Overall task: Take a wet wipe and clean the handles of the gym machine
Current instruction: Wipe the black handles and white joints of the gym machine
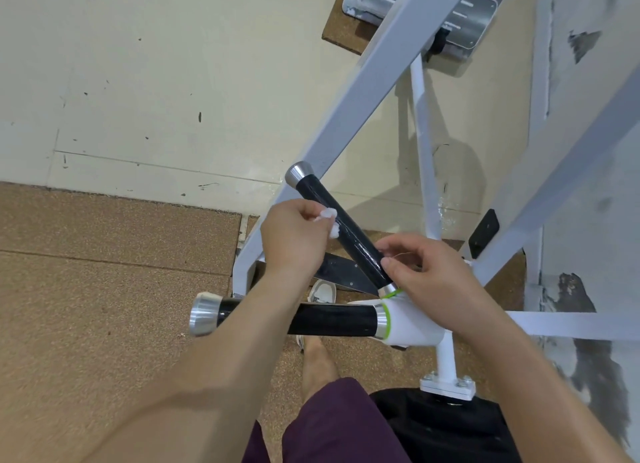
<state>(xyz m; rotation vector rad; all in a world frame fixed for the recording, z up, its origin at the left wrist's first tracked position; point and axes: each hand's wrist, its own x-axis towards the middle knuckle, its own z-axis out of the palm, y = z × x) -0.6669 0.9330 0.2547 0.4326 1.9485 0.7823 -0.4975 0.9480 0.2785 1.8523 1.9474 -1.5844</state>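
I am pinching the wet wipe (330,220) in my left hand (294,237). My fingers are curling round it so that only a small crumpled wad is showing, and I am pressing that wad against the side of the upper handle (318,192), about midway along its black grip. My right hand (429,275) is curling its thumb and fingertips round the low end of the same handle, just above the silver collar, seemingly steadying it.

Here is what I am worrying about:

- **Missed stripes:** The wipe is bunched so tight that only a small patch is meeting the grip. I am probably leaving stripes untouched, above all on the far side that I cannot see from here. Wrapping the wipe round the bar would cure that.
- **Dropping the wipe:** The wad is sitting at my fingertips only. A hard stroke toward the silver end cap (299,173) could be dragging it out of my pinch and down to the floor (104,272).
- **Covered grip:** My right hand is covering the stretch of grip it holds, so that part is risking being skipped.
- **Slipping:** The grip is looking glossy, perhaps wet, and my steadying fingers could be slipping there.
- **The other handle:** The lower handle (332,319) is lying under my left forearm and is not being wiped now. My arm may be brushing it.
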